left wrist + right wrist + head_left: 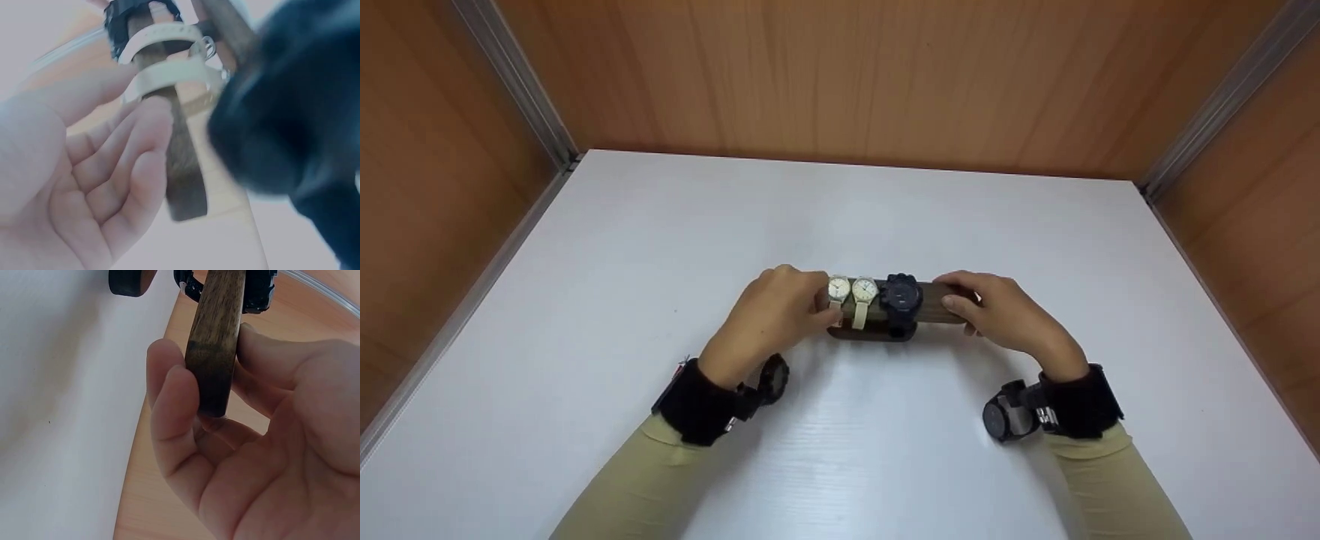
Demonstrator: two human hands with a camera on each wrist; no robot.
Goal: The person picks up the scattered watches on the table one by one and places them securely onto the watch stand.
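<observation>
Left hand (776, 307) and right hand (997, 311) curl around the ends of the stiff bar (941, 300); its watches (864, 292) may slide.

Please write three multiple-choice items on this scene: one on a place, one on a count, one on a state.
1. Where does the wooden bar sit?
A. mid-table, between both hands
B. against the back wall
C. at the left edge

2. How many watches are strapped round it?
A. one
B. three
C. five

3. What is the right hand doing?
A. lying flat on the table
B. holding the bar's end
C. hanging idle

Answers: 1 A, the left hand and the right hand flank it; 2 B, two cream watches and a black watch; 3 B, fingers curl round the end.
</observation>
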